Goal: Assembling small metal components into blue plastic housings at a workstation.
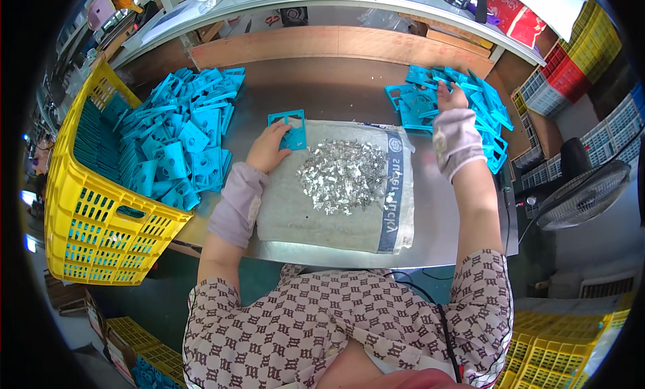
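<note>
A thin blue plastic frame with a cut-out stands at the upper left corner of a folded grey towel. My left hand grips it, thumb and fingers closed on its near left side. Small shiny metal pieces lie in a loose heap on the towel, which has a blue band along its right side. At the far right, my right hand is in a pile of similar blue plastic parts. Its fingertips pinch a part there, partly hidden by the hand.
A large heap of blue parts lies at the left, beside a tilted yellow crate holding stacked ones. A wooden board edges the metal tabletop at the back. On the right stands a black fan, with stacked crates behind.
</note>
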`<action>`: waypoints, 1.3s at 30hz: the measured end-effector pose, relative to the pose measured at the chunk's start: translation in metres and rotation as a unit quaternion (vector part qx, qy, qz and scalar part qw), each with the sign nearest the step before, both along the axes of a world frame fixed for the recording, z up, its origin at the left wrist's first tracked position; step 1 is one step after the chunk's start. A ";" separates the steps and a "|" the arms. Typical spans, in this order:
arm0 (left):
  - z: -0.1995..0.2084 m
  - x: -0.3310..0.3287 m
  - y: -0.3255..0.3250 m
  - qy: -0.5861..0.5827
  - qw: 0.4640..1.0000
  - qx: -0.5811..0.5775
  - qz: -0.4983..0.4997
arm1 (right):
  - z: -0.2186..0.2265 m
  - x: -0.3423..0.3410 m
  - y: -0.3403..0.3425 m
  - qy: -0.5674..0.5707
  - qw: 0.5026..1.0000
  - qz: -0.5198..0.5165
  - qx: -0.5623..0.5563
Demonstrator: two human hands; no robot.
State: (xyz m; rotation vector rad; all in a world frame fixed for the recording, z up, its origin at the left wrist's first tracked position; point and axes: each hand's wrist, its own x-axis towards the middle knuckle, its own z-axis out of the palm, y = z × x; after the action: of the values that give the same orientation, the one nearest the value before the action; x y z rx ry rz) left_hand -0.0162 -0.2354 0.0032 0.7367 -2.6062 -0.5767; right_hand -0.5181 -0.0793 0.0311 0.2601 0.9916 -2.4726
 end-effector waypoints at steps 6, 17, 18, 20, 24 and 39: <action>0.013 -0.002 0.019 0.090 0.994 -0.054 -0.015 | 0.012 0.132 0.053 0.115 0.930 0.350 0.011; 0.108 0.015 0.138 0.195 0.957 -0.014 -0.216 | 0.059 0.303 0.111 0.323 0.792 0.511 0.081; 0.110 0.016 0.143 0.212 0.951 -0.049 -0.218 | 0.063 0.305 0.116 0.316 0.802 0.502 0.070; 0.112 0.018 0.153 0.230 0.941 -0.115 -0.220 | 0.075 0.314 0.125 0.296 0.823 0.482 0.057; 0.116 0.018 0.170 0.252 0.897 -0.283 -0.227 | 0.086 0.322 0.137 0.306 0.838 0.449 0.054; 0.125 -0.016 0.187 0.314 0.854 -0.398 -0.116 | 0.120 0.309 0.140 0.391 0.850 0.353 0.032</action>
State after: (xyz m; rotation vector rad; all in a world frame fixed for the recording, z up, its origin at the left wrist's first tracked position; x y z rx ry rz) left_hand -0.0319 -0.0488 0.1285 -0.0528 -2.0145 0.2143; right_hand -0.2095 0.0611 0.1507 -1.0029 1.1760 -1.8174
